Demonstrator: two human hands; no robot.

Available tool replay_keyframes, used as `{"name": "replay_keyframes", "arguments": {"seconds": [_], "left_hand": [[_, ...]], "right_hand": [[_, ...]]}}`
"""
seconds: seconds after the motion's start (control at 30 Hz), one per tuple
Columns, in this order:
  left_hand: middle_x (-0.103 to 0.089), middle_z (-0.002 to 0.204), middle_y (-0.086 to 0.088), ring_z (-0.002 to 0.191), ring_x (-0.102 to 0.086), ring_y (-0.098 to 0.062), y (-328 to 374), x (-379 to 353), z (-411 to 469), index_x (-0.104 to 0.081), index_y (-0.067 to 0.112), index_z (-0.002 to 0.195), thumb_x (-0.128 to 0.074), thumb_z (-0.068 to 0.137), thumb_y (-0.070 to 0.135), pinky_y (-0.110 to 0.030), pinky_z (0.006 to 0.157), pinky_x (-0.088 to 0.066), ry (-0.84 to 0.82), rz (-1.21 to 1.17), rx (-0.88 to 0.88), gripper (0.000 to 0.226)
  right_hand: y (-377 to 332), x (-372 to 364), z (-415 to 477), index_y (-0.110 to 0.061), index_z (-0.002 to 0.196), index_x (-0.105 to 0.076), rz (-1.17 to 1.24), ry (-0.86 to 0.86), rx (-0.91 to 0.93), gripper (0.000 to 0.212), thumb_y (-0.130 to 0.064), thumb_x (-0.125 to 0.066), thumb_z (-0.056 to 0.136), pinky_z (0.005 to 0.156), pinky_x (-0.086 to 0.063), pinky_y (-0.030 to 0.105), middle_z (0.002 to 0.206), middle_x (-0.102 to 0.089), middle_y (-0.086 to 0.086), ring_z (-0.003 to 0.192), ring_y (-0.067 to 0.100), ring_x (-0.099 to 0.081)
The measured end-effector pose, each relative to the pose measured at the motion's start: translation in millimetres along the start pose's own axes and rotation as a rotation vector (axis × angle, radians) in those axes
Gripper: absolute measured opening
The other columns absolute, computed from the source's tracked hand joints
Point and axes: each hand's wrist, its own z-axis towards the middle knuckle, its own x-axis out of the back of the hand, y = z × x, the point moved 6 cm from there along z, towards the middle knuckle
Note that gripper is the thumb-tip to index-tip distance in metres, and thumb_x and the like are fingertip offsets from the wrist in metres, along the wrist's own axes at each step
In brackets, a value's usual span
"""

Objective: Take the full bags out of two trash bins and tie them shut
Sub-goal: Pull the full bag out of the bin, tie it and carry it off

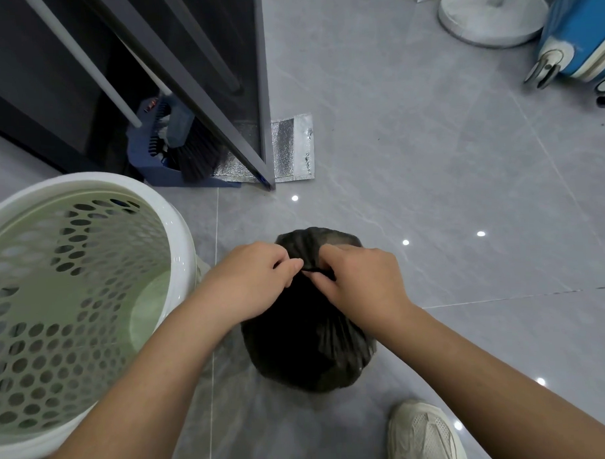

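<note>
Pinching the gathered neck of the black trash bag [308,335], the left hand [258,279] and right hand [363,282] meet fingertip to fingertip, fingers curled tight on the plastic. Below the grip, the full bag sits on the grey floor [429,176]; left of it stands the white perforated bin [177,233].
</note>
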Motion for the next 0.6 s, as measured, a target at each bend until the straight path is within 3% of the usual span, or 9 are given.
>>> {"name": "replay_keyframes", "arguments": {"seconds": [0.13, 0.23, 0.4, 0.5, 0.6], "left_hand": [[-0.048, 0.054, 0.007, 0.058, -0.048, -0.009, 0.0, 1.6, -0.1, -0.057, 0.022, 0.062, -0.05, 0.09, 0.043, -0.029, 0.054, -0.031, 0.017, 0.006, 0.006, 0.036], [-0.046, 0.053, 0.007, 0.056, -0.046, -0.009, -1.1, 2.1, -0.3, -0.058, 0.023, 0.063, -0.051, 0.09, 0.043, -0.029, 0.053, -0.03, 0.012, -0.004, 0.017, 0.035], [-0.047, 0.053, 0.006, 0.056, -0.046, -0.01, -1.9, 4.3, -1.5, -0.059, 0.022, 0.063, -0.05, 0.091, 0.042, -0.029, 0.054, -0.032, 0.021, -0.022, 0.023, 0.036], [-0.047, 0.054, 0.006, 0.056, -0.045, -0.01, -0.8, 6.4, -2.5, -0.058, 0.022, 0.063, -0.05, 0.091, 0.041, -0.029, 0.055, -0.033, 0.028, -0.034, 0.016, 0.035], [-0.048, 0.054, 0.007, 0.056, -0.046, -0.009, -0.4, 7.6, -3.8, -0.058, 0.022, 0.064, -0.05, 0.091, 0.042, -0.029, 0.055, -0.033, 0.03, -0.028, 0.006, 0.034]], "right_hand": [[-2.8, 2.6, 2.2, -0.016, 0.072, -0.05, 0.058, 0.056, 0.066, 0.021, -0.031, -0.065, 0.075, 0.054, -0.033, 0.03, 0.072, -0.051, -0.001, 0.065, 0.02, -0.048], [-4.5, -0.7, 2.0, -0.018, 0.081, -0.059, 0.049, -0.016, 0.081, 0.017, -0.032, -0.067, 0.08, 0.049, -0.042, 0.03, 0.07, -0.057, -0.004, 0.061, 0.018, -0.055], [-0.5, -1.3, 1.2, -0.02, 0.074, -0.065, -0.012, -0.009, 0.045, 0.02, -0.039, -0.069, 0.081, 0.042, -0.031, 0.022, 0.064, -0.055, -0.005, 0.049, 0.017, -0.052], [-2.3, 0.1, 3.3, -0.016, 0.069, -0.062, 0.036, 0.013, 0.122, 0.023, -0.035, -0.072, 0.078, 0.058, -0.037, 0.029, 0.073, -0.054, -0.001, 0.065, 0.02, -0.053], [-2.2, -1.7, 2.8, -0.014, 0.071, -0.057, 0.139, -0.059, 0.126, 0.027, -0.036, -0.069, 0.081, 0.053, -0.031, 0.026, 0.074, -0.056, 0.0, 0.067, 0.022, -0.056]]}}
